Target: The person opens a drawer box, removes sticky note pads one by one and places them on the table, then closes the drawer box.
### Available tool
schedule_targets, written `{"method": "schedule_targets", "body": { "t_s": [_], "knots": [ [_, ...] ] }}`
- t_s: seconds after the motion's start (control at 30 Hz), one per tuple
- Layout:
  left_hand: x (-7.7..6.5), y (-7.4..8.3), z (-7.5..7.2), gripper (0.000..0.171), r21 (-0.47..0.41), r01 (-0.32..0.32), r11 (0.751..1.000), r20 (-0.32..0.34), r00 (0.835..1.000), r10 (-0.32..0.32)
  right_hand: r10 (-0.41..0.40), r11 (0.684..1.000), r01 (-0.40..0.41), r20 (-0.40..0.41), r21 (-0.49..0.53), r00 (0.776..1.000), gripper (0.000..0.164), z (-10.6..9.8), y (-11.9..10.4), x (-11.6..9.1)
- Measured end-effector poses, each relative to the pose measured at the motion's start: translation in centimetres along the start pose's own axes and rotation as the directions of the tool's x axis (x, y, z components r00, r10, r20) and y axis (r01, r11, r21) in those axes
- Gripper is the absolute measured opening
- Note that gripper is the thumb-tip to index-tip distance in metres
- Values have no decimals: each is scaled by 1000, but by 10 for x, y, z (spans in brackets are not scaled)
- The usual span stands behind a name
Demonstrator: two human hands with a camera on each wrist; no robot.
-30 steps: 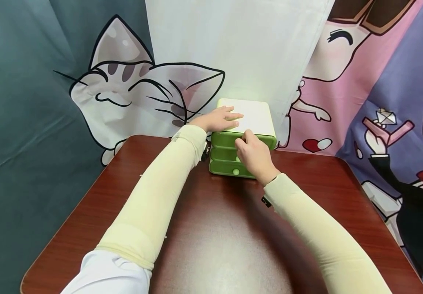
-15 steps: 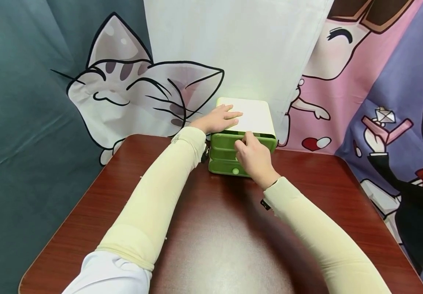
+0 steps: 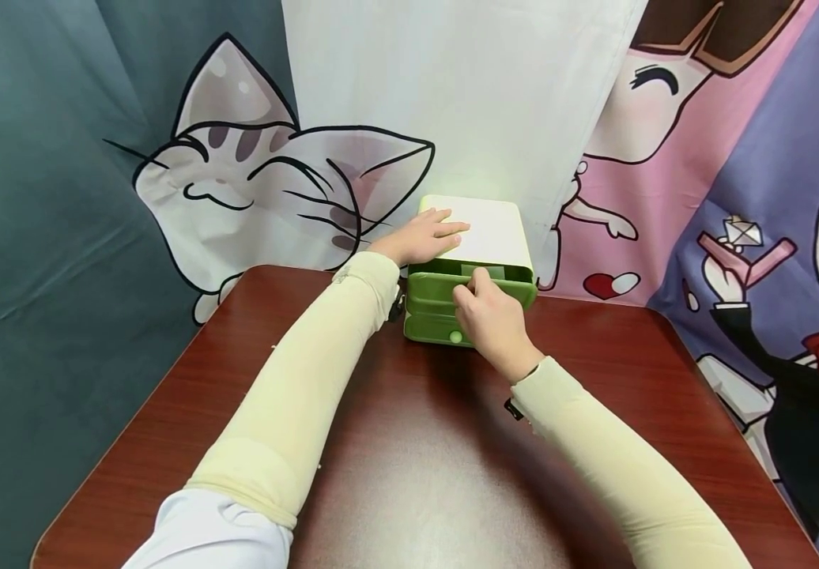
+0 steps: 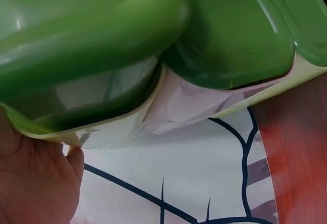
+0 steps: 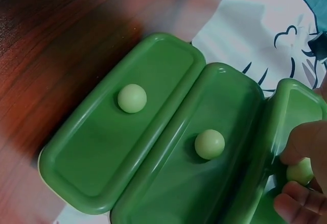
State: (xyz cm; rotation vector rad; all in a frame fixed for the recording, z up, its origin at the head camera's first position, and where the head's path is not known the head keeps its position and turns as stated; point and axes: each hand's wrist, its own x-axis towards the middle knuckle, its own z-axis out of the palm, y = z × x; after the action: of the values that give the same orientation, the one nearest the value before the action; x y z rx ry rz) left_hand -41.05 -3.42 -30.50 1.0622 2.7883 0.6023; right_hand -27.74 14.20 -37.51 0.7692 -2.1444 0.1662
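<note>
A small drawer box (image 3: 491,229) with a white top and three green drawer fronts stands at the far end of the table. My left hand (image 3: 425,237) lies on its top near the left edge, fingers spread. My right hand (image 3: 492,320) pinches the round knob (image 5: 300,172) of the top drawer (image 3: 427,289), which stands partly pulled out. Through the gap above that front, something pale shows inside. The middle drawer (image 5: 232,106) and bottom drawer (image 5: 120,132) are closed, each with a pale green knob. In the left wrist view, the top drawer (image 4: 87,25) juts past the others.
The box stands on a reddish-brown wooden table (image 3: 409,474). Close behind it hangs a cloth backdrop (image 3: 481,95) printed with a cat and cartoon figures. Small white specks lie on the table by the left sleeve (image 3: 296,395).
The top drawer has come out towards me with my right hand on its knob, and a dark gap has opened below the white top. My left hand has stayed on the box.
</note>
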Motion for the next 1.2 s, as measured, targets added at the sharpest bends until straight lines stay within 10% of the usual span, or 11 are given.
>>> {"method": "schedule_targets", "body": {
  "t_s": [1.2],
  "knots": [
    [-1,-1,0,54,19,-9,1000,9,1000,9,-31,999,30,-10,-25,999,17,-11,-13,-12]
  ]
}}
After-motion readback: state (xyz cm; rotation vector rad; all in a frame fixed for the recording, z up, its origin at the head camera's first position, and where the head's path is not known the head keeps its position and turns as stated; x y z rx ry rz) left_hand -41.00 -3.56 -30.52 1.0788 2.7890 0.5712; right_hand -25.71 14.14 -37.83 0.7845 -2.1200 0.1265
